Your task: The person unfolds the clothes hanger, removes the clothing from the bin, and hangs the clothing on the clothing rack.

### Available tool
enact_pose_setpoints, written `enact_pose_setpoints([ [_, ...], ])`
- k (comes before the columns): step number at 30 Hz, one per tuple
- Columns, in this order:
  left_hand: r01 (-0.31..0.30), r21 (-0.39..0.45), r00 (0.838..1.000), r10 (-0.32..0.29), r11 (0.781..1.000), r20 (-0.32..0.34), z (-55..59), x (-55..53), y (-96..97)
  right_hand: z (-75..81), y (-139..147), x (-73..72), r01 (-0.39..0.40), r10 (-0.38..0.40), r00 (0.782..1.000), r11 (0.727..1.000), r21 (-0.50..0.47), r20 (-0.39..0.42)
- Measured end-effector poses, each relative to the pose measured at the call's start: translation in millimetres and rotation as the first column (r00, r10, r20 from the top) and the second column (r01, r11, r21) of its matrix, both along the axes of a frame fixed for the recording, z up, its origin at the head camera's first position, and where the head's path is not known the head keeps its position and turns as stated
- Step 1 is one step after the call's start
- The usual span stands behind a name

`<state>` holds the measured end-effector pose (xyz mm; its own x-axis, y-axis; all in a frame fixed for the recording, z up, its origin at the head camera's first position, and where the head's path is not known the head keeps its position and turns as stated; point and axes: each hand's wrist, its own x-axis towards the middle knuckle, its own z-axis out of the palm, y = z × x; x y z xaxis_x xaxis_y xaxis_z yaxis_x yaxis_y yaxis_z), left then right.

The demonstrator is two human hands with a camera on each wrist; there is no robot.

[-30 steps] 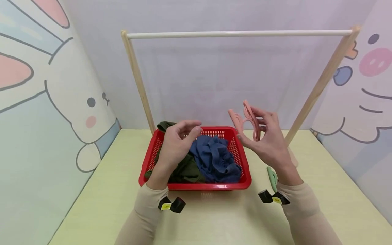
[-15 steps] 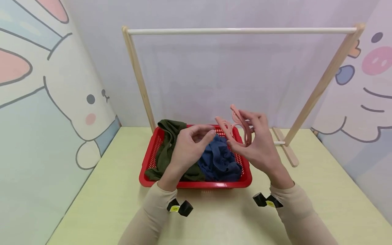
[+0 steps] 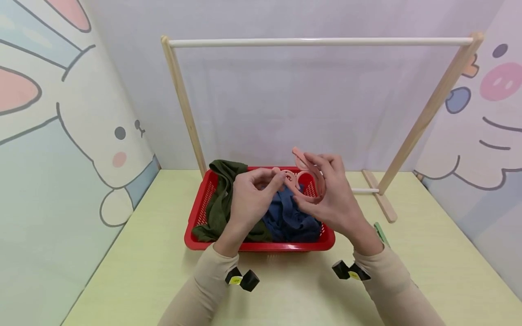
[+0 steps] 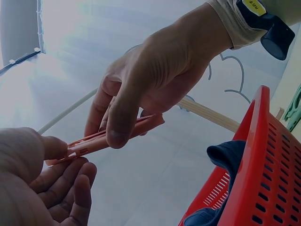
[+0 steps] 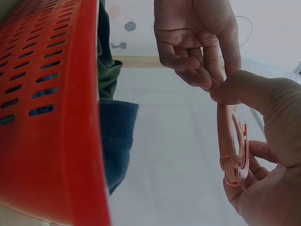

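Observation:
A pink folding clothes hanger (image 3: 320, 183) is held above the red basket, its two arms partly folded toward each other. My right hand (image 3: 331, 201) grips its right side, thumb below and fingers along the outer arm. With thumb and fingertips, my left hand (image 3: 250, 197) pinches the tip of the left arm. From the left wrist view, the hanger (image 4: 96, 143) appears nearly edge-on between both hands. In the right wrist view, its hinged part (image 5: 233, 169) shows near the right fingers. My own fingers hide parts of the hanger.
Below the hands, the red basket (image 3: 285, 246) holds a dark green garment (image 3: 220, 203) and a blue one (image 3: 289, 222). Behind it rises a wooden rack with a white bar (image 3: 318, 41). A green hanger (image 3: 381, 234) lies right, partly behind my forearm.
My right hand has brought the pink hanger left and down. My left hand has moved right and now pinches its left arm. The garments and rack have stayed in place.

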<state>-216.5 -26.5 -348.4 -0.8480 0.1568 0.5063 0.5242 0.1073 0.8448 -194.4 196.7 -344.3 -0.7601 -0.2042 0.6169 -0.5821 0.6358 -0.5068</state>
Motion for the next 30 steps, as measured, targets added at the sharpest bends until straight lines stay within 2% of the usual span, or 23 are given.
enact_pose_setpoints([
  [9, -0.009, -0.004, 1.0, 0.009, 1.0, -0.02, 0.3, -1.5, -3.7, 0.0, 0, -0.2, -0.029, 0.029, 0.999, 1.0, 0.008, 0.033],
  [15, -0.01, -0.012, 1.0, 0.01, 1.0, -0.019, 2.4, -2.3, -6.8, 3.6, 8, -0.8, -0.059, 0.062, 0.996, 0.997, -0.043, 0.072],
  [19, 0.009, -0.03, 1.0, -0.01, 1.0, -0.022, 3.7, -2.5, -8.6, 6.6, 12, -0.3, -0.083, 0.096, 0.99, 0.989, -0.119, 0.108],
  [26, 0.068, -0.1, 0.995, -0.076, 0.993, -0.072, 4.0, -3.4, -8.2, 12.9, 20, -0.2, -0.153, 0.191, 0.97, 0.961, -0.232, 0.153],
  [30, 0.098, -0.138, 0.99, -0.111, 0.986, -0.089, 4.1, -2.9, -6.4, 14.7, 20, 1.6, -0.145, 0.201, 0.958, 0.955, -0.26, 0.204],
])
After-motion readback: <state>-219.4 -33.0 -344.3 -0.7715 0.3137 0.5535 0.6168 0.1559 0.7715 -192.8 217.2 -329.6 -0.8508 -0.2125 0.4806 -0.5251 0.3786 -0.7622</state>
